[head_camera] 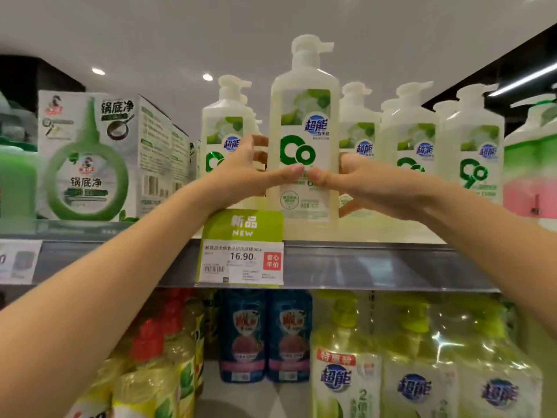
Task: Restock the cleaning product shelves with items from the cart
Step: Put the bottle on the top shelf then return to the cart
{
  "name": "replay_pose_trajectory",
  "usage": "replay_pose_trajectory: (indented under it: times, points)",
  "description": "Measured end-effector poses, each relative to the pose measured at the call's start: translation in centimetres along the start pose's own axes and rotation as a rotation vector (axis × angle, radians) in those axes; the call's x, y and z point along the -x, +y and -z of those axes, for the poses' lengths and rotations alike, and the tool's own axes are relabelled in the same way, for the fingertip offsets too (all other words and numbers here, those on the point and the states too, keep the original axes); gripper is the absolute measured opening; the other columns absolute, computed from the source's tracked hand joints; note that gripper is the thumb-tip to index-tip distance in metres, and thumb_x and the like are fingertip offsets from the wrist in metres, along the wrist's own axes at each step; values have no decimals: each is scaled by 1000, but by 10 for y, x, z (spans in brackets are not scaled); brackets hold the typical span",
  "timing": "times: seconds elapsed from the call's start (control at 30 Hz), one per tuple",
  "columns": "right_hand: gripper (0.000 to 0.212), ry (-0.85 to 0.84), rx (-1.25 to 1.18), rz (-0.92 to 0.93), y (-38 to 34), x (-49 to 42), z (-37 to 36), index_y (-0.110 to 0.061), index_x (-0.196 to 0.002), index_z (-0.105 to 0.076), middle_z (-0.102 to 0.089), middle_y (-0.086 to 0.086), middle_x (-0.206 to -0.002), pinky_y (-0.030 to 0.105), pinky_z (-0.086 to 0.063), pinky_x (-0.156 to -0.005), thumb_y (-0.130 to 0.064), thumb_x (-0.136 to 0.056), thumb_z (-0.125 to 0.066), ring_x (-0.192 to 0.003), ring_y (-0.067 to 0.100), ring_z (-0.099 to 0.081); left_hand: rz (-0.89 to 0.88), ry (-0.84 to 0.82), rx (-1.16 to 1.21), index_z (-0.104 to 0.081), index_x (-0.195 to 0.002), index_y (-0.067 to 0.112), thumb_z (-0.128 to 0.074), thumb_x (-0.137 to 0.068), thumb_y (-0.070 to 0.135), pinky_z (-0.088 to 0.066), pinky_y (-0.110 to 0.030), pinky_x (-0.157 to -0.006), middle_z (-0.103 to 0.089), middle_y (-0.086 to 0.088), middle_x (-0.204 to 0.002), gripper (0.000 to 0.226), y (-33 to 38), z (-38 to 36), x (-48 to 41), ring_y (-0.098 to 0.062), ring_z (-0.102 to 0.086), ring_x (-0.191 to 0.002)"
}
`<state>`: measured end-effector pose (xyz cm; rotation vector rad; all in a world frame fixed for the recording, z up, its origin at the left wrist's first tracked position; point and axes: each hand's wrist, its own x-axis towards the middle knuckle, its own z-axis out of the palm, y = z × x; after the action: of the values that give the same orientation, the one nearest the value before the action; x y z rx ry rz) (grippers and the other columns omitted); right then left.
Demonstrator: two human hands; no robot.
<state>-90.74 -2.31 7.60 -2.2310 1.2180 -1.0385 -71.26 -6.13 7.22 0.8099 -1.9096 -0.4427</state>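
A tall pale-green pump bottle [304, 122] of dish soap stands upright at the front edge of the top shelf [376, 260]. My left hand [250, 173] grips its left side, thumb across the front label. My right hand [361, 179] grips its right side, and the two thumbs almost meet on the label. Behind it stand several identical pump bottles [410, 131] in a row. The cart is out of view.
Green-and-white boxes [87, 158] fill the shelf's left part, and a pink and green bottle [530, 173] sits at the far right. A green "NEW" price tag [242, 248] hangs on the shelf edge. The lower shelf holds blue pouches [265, 336] and yellow-green bottles [422, 357].
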Motion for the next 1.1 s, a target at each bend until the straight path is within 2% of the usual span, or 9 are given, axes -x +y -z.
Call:
replay_pose_trajectory:
  times: [0.13,0.27,0.4,0.43,0.5,0.57,0.7,0.93,1.1]
  points:
    - [60,48,61,-102,0,-13,-5,-11,-132,-44,-65,3,-118,44,-58,-83,-46,-87,-59,-104,21,-65,103,-9,-122,-33,-119,26,-76,-73,43,-53,-21,-65,-52,14,-100,64,-9,2,-1,-4,-58,-89]
    - [33,85,81,-163,-1,-25,-8,-16,-114,-50,-66,4,-111,44,-58,-83,-40,-92,-57,-100,22,-65,220,-75,-327,-42,-112,20,-79,-72,41,-54,-30,-85,-58,8,-100,58,-15,3,-6,-9,-59,-94]
    - [10,138,153,-169,4,-29,-19,-25,-92,-49,-62,1,-103,40,-58,-81,-33,-96,-53,-99,23,-62,215,-93,-473,-49,-115,16,-77,-77,38,-50,-29,-90,-56,8,-93,52,-21,4,-8,-14,-58,-98]
    - [11,159,204,-172,6,-30,-22,-21,-98,-51,-60,1,-105,40,-58,-79,-31,-96,-55,-98,23,-61,204,-81,-499,-51,-115,15,-77,-77,37,-49,-27,-89,-57,9,-92,51,-23,4,-9,-13,-58,-97]
    - [37,201,385,-191,12,-30,-26,-10,-117,-48,-60,6,-110,41,-59,-76,-34,-92,-61,-94,25,-63,175,-69,-557,-56,-105,17,-77,-78,37,-49,-26,-86,-56,10,-87,39,-25,4,-10,-12,-57,-92]
    - [57,279,634,-160,13,-28,-27,-8,-119,-44,-60,5,-108,42,-57,-76,-45,-84,-69,-91,24,-62,151,-68,-591,-59,-88,21,-75,-80,35,-50,-27,-86,-58,9,-83,23,-25,4,-11,-11,-57,-87]
    - [40,324,932,75,6,-25,-28,-22,-75,-40,-53,-5,-78,28,-37,-57,-47,-81,-71,-70,15,-49,118,-62,-589,-61,-75,25,-75,-81,32,-49,-24,-79,-60,10,-76,17,-24,3,-11,-3,-54,-73]
    - [20,132,870,169,10,-35,-32,-24,-96,-51,-42,-11,-73,27,-38,-59,-27,-87,-69,-70,14,-46,102,-102,-488,-70,-86,22,-71,-85,27,-56,-34,-89,-71,2,-86,4,-22,2,-11,-14,-67,-87]
    - [26,74,760,160,19,-45,-31,-23,-120,-52,-38,-12,-74,19,-31,-53,-23,-95,-59,-62,2,-38,107,-151,-542,-72,-104,17,-66,-89,25,-53,-36,-94,-71,-1,-95,18,-22,2,-13,-18,-66,-96]
